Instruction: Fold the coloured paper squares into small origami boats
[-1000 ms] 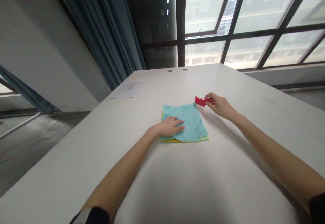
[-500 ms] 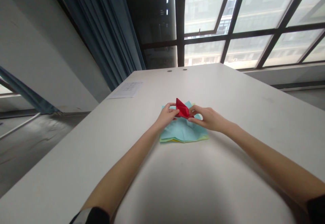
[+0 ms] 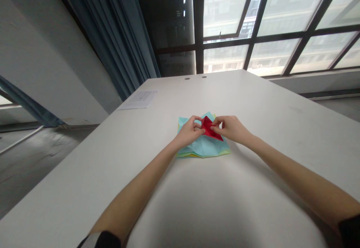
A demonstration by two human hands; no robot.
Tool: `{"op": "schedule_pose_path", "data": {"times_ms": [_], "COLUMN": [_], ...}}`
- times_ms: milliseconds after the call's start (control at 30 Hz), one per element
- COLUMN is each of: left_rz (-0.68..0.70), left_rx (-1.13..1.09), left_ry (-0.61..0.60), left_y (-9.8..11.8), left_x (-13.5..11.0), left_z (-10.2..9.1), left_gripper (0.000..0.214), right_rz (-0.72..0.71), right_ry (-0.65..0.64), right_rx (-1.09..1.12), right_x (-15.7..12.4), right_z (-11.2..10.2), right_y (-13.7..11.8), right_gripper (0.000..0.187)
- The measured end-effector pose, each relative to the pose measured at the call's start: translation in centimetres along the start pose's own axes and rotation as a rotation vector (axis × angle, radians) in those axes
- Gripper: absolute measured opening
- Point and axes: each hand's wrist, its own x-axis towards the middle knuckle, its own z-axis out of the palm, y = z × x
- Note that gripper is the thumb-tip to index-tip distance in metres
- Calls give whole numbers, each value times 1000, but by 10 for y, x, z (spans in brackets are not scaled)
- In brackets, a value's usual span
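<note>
Room: tall windows [image 3: 275, 23] with dark frames beyond the far end of the desk, and a blue curtain [image 3: 112, 38] hanging at the left.
Desk: a long white desk [image 3: 267, 135] running away from the camera, both bare forearms stretched out over it.
Printed sheet: a white sheet of paper [image 3: 139, 99] lying flat near the desk's far left edge, well apart from the hands.
Paper stack: a small pile of coloured squares [image 3: 206, 149] in the middle of the desk, a creased light-blue sheet on top, with green and yellow edges peeking out at the near side.
Left hand: the left hand [image 3: 189, 132] is closed in a pinch on the left corner of the red piece, directly over the stack.
Right hand: the right hand [image 3: 232, 128] is likewise pinched shut on the red piece's right side, thumb and forefinger on its upper edge.
Red piece: a small folded red paper [image 3: 210, 129], pointed and partly creased, held between both hands just above the blue sheet.
Step in hand: judging by the grip, a fold on the red paper is being worked or opened.
Next move: it likely calls for steady fingertip pressure along one crease, with the corners kept aligned.
</note>
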Motion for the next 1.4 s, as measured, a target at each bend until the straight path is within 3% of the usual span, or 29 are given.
{"op": "schedule_pose_path", "data": {"times_ms": [400, 633, 800, 900, 1033, 1200, 1400], "left_rz": [5, 22, 49, 70, 126, 125, 115], "left_rx": [109, 207, 290, 272, 178, 224, 276], "left_ry": [-102, -150, -127, -153, -150, 26, -124], "left_y": [-6, -6, -10, -7, 2, 6, -1], "left_x": [-2, -4, -5, -6, -7, -3, -2], "left_z": [-5, -7, -10, -9, -7, -6, -6], "left_gripper": [35, 31, 32, 44, 52, 39, 37], "right_rz": [169, 265, 321, 352, 310, 205, 154], "right_ry": [-129, -186, -88, -40, -68, -97, -134], "right_rx": [635, 719, 858, 942, 932, 852, 814], "right_x": [4, 6, 7, 8, 8, 6, 5], "right_z": [-3, -7, -13, -11, -7, -3, -3], "right_y": [-1, 1, -1, -2, -1, 1, -3], "right_gripper": [19, 18, 15, 17, 19, 20, 20]}}
